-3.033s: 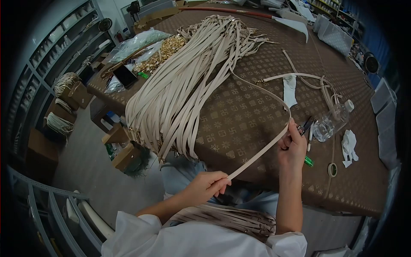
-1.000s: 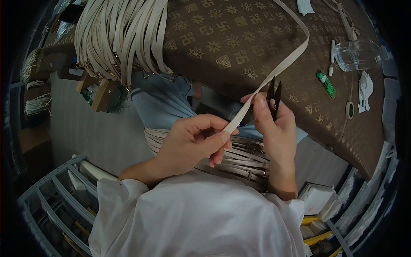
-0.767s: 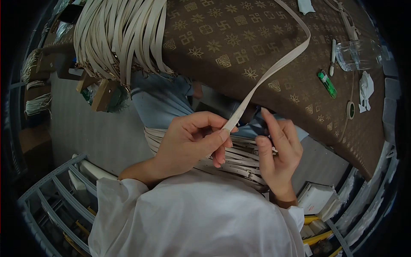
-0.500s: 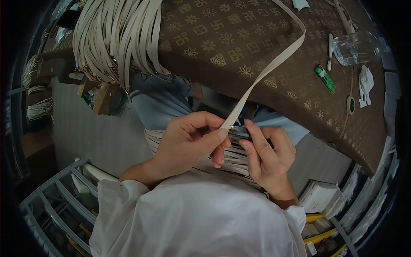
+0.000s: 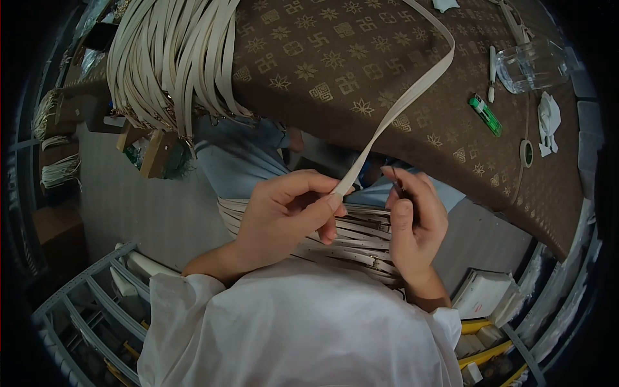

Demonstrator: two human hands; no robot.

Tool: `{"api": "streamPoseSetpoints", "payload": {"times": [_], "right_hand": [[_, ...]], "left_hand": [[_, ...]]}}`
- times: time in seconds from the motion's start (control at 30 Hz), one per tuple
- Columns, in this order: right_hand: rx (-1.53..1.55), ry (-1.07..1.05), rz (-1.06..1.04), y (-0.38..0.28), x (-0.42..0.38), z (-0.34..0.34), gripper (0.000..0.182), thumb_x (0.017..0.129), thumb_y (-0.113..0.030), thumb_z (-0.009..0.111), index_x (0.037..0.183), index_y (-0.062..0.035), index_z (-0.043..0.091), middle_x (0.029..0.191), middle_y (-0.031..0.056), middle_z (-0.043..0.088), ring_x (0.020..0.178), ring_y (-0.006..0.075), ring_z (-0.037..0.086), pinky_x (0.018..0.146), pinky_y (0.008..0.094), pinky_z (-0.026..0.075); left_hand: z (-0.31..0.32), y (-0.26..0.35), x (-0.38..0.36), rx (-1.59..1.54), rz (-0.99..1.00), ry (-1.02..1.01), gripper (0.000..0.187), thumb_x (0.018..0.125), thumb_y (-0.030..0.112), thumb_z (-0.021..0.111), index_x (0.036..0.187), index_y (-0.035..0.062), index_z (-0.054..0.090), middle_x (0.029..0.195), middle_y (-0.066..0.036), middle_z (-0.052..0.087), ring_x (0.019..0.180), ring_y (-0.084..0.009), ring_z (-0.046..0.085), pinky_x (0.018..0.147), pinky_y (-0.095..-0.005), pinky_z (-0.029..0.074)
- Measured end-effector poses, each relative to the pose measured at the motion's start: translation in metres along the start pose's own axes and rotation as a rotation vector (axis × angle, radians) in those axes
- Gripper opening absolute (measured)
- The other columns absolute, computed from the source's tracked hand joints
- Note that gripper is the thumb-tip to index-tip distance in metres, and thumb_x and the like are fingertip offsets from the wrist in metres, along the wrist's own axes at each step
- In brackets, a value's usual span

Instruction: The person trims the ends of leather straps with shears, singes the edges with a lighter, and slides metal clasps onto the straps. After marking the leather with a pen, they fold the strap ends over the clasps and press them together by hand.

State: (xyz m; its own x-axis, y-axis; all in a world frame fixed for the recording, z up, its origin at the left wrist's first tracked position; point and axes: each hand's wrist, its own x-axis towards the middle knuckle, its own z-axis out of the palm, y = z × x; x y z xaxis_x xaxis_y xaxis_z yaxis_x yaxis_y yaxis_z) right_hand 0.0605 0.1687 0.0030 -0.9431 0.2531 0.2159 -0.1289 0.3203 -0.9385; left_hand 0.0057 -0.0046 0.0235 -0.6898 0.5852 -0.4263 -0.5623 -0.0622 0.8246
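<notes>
A long cream strap (image 5: 412, 93) runs from the table down to my left hand (image 5: 290, 209), which pinches its end between thumb and fingers. To the right, apart from the strap, my right hand (image 5: 418, 222) has its fingers curled round a small dark tool, mostly hidden in the palm. Below both hands, a bundle of cream straps with buckles (image 5: 361, 242) lies across my lap.
Many cream straps (image 5: 174, 58) hang over the left edge of the patterned brown tablecloth (image 5: 348, 84). On its right side are a green lighter (image 5: 485, 116), a tape roll (image 5: 527, 153), a clear container (image 5: 532, 66), a white pen-like item (image 5: 492, 74) and crumpled tissue (image 5: 549, 122).
My right hand has moved right, away from the strap end, taking the dark tool with it. My left hand keeps its pinch on the strap. The view has shifted slightly.
</notes>
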Motion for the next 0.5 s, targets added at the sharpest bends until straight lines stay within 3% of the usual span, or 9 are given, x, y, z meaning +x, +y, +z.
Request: {"api": "streamPoseSetpoints", "payload": {"times": [0.07, 0.13, 0.17, 0.23, 0.27, 0.33, 0.4, 0.5], "right_hand": [[0.114, -0.034, 0.113, -0.002, 0.0, 0.002, 0.022, 0.075, -0.013, 0.064, 0.09, 0.0013, 0.058, 0.067, 0.0022, 0.05, 0.059, 0.0072, 0.046, 0.05, 0.0201, 0.037], [0.228, -0.067, 0.228, -0.006, 0.003, 0.006, 0.019, 0.078, -0.014, 0.062, 0.087, 0.002, 0.057, 0.068, 0.0013, 0.051, 0.06, 0.0055, 0.047, 0.051, 0.0192, 0.038], [0.233, -0.072, 0.287, -0.01, 0.008, 0.01, 0.018, 0.08, -0.014, 0.06, 0.085, 0.0023, 0.057, 0.069, 0.0012, 0.053, 0.062, 0.0043, 0.048, 0.052, 0.0183, 0.038], [0.238, -0.08, 0.347, -0.012, 0.012, 0.012, 0.017, 0.082, -0.015, 0.057, 0.083, 0.0027, 0.056, 0.07, 0.001, 0.054, 0.063, 0.0031, 0.049, 0.053, 0.0174, 0.039], [0.37, -0.076, 0.387, -0.011, 0.013, 0.011, 0.018, 0.084, -0.016, 0.055, 0.084, 0.0027, 0.056, 0.07, 0.0017, 0.055, 0.063, 0.0034, 0.051, 0.053, 0.0168, 0.04], [0.501, -0.074, 0.432, -0.009, 0.015, 0.01, 0.019, 0.086, -0.017, 0.053, 0.084, 0.0027, 0.056, 0.07, 0.0025, 0.056, 0.063, 0.0037, 0.052, 0.054, 0.0163, 0.041], [0.824, -0.176, 0.552, -0.004, 0.016, 0.007, 0.022, 0.087, -0.02, 0.051, 0.085, 0.0015, 0.056, 0.07, 0.0035, 0.057, 0.06, 0.0043, 0.052, 0.051, 0.0168, 0.039], [0.887, -0.245, 0.557, 0.004, 0.015, 0.006, 0.025, 0.088, -0.023, 0.049, 0.085, 0.0004, 0.057, 0.068, 0.0022, 0.055, 0.058, 0.0045, 0.049, 0.049, 0.0156, 0.036]], "left_hand": [[0.0, -0.006, 0.003, 0.122, 0.081, 0.002, 0.018, 0.084, 0.003, 0.05, 0.099, -0.0039, 0.055, 0.076, -0.006, 0.057, 0.063, -0.0103, 0.056, 0.054, -0.0214, 0.048], [-0.002, -0.012, 0.01, 0.661, 0.501, -0.152, 0.019, 0.083, 0.003, 0.051, 0.1, -0.0036, 0.056, 0.079, -0.005, 0.057, 0.069, -0.0096, 0.056, 0.059, -0.0198, 0.046], [0.001, -0.012, 0.009, 0.659, 0.501, -0.155, 0.019, 0.083, 0.003, 0.051, 0.1, -0.0036, 0.056, 0.079, -0.005, 0.057, 0.069, -0.0096, 0.056, 0.059, -0.0198, 0.046], [0.008, -0.008, 0.005, 0.055, 0.027, -0.106, 0.02, 0.082, 0.002, 0.052, 0.101, -0.0037, 0.057, 0.08, -0.005, 0.056, 0.071, -0.0091, 0.054, 0.061, -0.0189, 0.044], [0.005, -0.005, 0.006, 0.052, 0.026, -0.104, 0.02, 0.082, 0.002, 0.052, 0.101, -0.0037, 0.057, 0.08, -0.005, 0.056, 0.071, -0.0091, 0.054, 0.061, -0.0189, 0.044], [-0.005, -0.002, 0.009, -0.042, -0.192, -0.223, 0.017, 0.08, 0.0, 0.053, 0.095, -0.0056, 0.058, 0.086, -0.01, 0.056, 0.071, -0.0137, 0.057, 0.063, -0.0225, 0.046], [-0.004, -0.003, 0.007, -0.065, -0.136, -0.22, 0.017, 0.079, 0.0, 0.053, 0.095, -0.0059, 0.059, 0.085, -0.01, 0.056, 0.07, -0.0138, 0.057, 0.062, -0.0227, 0.046], [-0.002, -0.004, 0.004, -0.061, -0.042, -0.202, 0.017, 0.078, -0.002, 0.054, 0.094, -0.0065, 0.059, 0.083, -0.009, 0.054, 0.066, -0.0135, 0.057, 0.06, -0.0223, 0.048]]}}
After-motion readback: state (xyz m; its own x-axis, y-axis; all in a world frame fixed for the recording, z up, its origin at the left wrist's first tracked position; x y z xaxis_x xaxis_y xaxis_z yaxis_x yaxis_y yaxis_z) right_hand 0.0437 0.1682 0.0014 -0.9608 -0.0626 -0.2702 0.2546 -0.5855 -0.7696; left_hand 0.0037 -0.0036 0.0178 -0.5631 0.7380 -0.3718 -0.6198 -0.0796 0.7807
